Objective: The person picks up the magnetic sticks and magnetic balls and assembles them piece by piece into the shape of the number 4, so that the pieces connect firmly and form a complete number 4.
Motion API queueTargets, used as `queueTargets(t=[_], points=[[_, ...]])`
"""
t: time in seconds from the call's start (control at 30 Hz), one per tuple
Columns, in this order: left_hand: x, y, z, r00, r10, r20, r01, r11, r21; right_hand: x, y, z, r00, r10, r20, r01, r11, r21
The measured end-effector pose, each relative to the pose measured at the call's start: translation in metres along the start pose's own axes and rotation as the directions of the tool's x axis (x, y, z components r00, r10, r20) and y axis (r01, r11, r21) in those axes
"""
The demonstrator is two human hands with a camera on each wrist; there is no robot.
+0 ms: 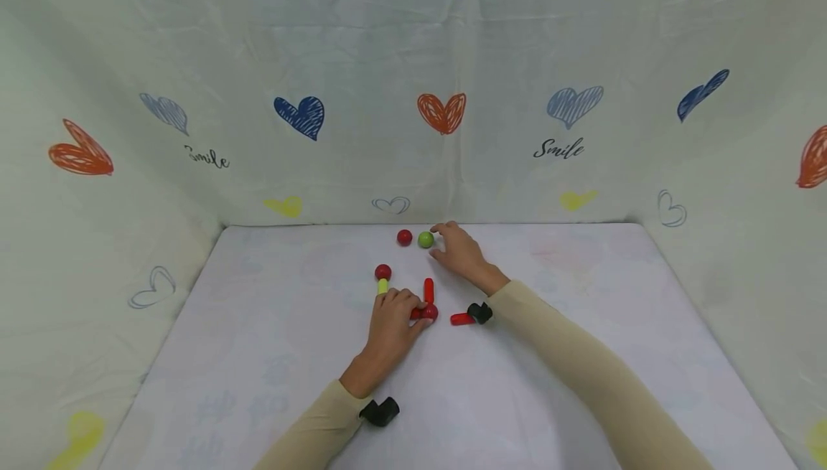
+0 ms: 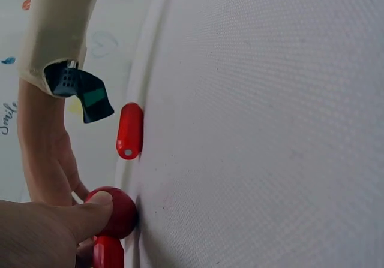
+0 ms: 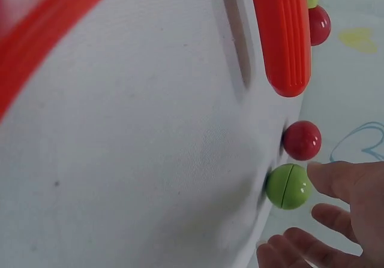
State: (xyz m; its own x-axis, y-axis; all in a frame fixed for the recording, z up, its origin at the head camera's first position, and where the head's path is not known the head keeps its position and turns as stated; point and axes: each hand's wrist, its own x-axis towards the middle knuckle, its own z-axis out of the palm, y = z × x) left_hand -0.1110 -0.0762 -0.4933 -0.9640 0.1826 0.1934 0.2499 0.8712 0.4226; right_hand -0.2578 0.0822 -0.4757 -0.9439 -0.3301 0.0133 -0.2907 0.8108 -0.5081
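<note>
My left hand (image 1: 393,323) pinches a shiny red ball (image 1: 429,313) between thumb and fingers, low over the table. A red rod (image 2: 108,253) meets that ball in the left wrist view; another red rod (image 1: 429,289) points away from it toward the back. Beside the left fingers, a yellow-green rod (image 1: 382,286) reaches up to a second red ball (image 1: 383,273), its near end hidden by the hand. At the back, my right hand (image 1: 461,251) reaches with spread fingers around the right side of a green ball (image 3: 288,186), fingertips close to its surface.
Left of the green ball lies one more red ball (image 1: 404,237). A loose red rod (image 1: 461,319) lies right of the left hand, partly behind a black wrist device (image 1: 480,313). The white table (image 1: 271,326) ends at a hanging backdrop (image 1: 362,168) with printed hearts.
</note>
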Motion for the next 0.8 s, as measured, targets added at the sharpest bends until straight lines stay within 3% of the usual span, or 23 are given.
queueTargets(t=[0.33,0.8], points=[[-0.001,0.000,0.000,1.000,0.004,-0.007,-0.004,1.000,0.021,0.008,-0.008,0.005,1.000,-0.017,0.026,0.019,0.997,-0.069],[-0.001,0.001,0.000,1.000,-0.010,0.003,0.009,1.000,0.016,0.014,-0.011,0.011,0.999,-0.035,0.033,0.037,0.998,-0.057]])
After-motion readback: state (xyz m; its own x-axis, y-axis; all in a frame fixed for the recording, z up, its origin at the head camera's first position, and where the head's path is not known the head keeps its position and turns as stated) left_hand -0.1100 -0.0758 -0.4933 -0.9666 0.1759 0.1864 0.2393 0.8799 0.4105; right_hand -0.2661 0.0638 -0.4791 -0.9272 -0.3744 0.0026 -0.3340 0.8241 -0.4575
